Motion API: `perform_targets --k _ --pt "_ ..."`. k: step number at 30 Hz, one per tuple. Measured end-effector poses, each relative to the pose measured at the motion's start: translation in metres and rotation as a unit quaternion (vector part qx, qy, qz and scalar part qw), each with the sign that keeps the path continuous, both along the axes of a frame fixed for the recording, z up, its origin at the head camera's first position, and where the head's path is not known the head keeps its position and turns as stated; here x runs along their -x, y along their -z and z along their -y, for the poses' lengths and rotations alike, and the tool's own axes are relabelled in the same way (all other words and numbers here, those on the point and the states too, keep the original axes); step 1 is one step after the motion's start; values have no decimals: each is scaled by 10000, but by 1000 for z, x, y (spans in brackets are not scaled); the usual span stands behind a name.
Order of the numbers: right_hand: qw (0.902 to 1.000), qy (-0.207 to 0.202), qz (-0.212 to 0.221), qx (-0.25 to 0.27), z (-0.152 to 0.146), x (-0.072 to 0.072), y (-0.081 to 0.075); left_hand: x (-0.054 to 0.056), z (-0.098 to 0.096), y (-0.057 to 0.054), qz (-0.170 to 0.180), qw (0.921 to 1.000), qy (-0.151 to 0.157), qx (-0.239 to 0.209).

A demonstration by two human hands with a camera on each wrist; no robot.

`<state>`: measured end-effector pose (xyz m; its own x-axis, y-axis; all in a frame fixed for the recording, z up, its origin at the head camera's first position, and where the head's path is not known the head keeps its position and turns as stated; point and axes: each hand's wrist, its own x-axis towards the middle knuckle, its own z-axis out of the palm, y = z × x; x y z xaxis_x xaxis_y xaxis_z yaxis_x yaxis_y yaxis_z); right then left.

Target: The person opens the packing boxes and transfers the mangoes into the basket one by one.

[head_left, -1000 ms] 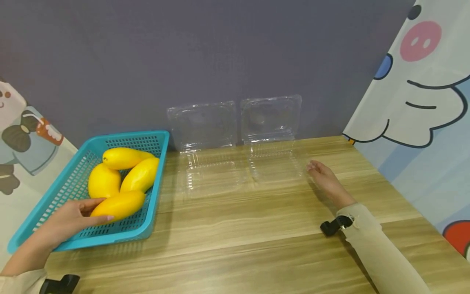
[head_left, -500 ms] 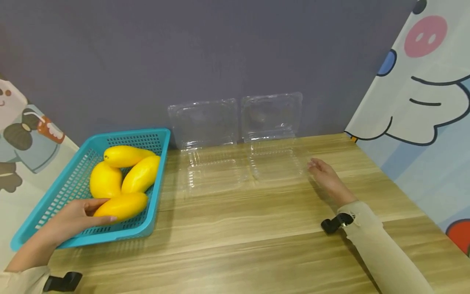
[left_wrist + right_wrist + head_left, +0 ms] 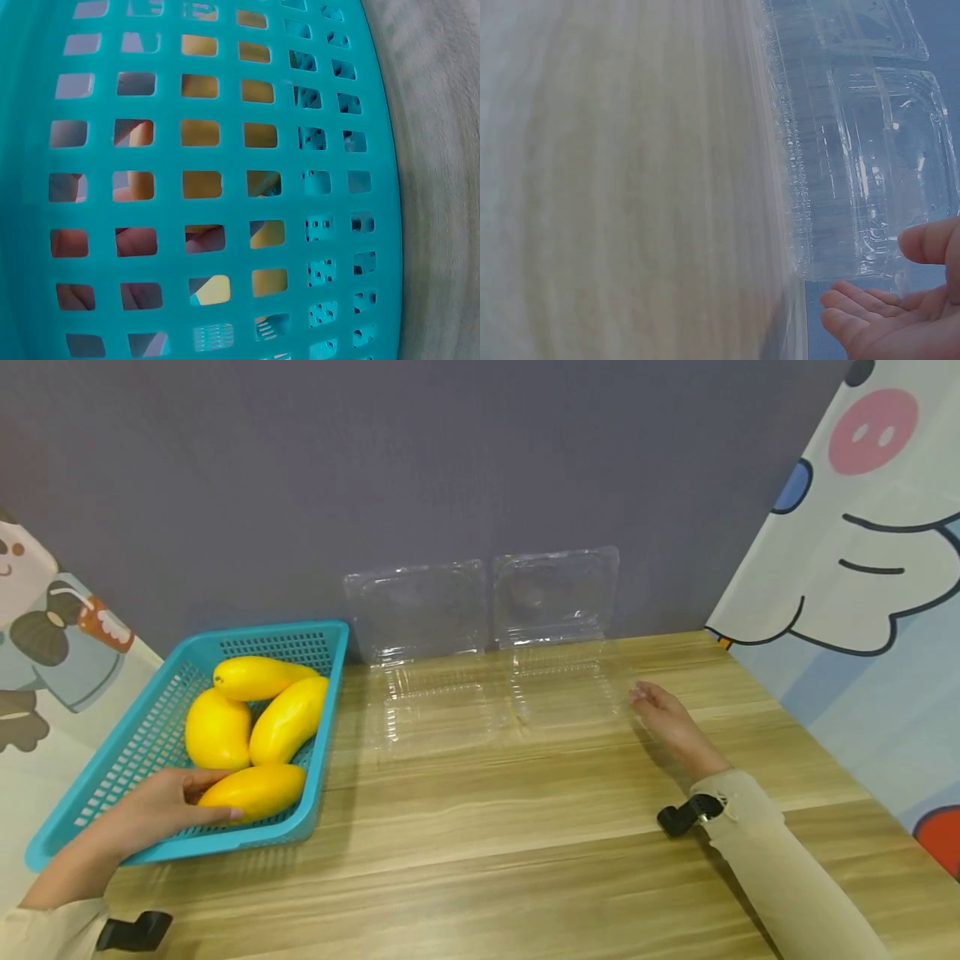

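My left hand (image 3: 168,806) reaches into the blue-green basket (image 3: 247,838) and holds the left end of the nearest mango (image 3: 258,792) between thumb and fingers. In the left wrist view, the perforated basket wall (image 3: 166,210) covers most of the hand and fruit. Several other yellow mangoes lie behind in the basket. On the right, my right hand (image 3: 667,718) holds nothing, its fingers loosely extended beside the right clear plastic container (image 3: 555,593). The right wrist view has the same container (image 3: 900,165) just beyond the thumb and fingers.
Left of that one stands another clear hinged container (image 3: 416,610), its lid raised against the grey wall (image 3: 450,460). Both sit at the back of the wood-grain table (image 3: 465,843). Cartoon-printed sheets (image 3: 862,585) border both sides.
The mango in my left hand has shifted slightly toward the basket's front right, a little apart from the others. My right hand stays beside the container. The head view has moved slightly.
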<state>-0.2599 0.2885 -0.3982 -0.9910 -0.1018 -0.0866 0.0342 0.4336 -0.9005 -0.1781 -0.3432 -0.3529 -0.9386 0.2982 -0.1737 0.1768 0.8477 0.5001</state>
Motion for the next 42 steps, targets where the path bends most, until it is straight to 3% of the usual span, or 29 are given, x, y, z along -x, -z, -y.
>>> perform_targets --k 15,24,32,42 --pt "10000 38 -18 7 -2 2 2 -1 -4 0 -161 9996 209 68" --pt "10000 20 -78 55 -1 3 3 5 3 1 -91 9982 184 557" --pt "10000 29 -31 -25 -2 1 2 10 6 2 82 9975 496 506" --pt "10000 36 -10 -49 -2 3 2 13 7 3 174 9972 478 554"
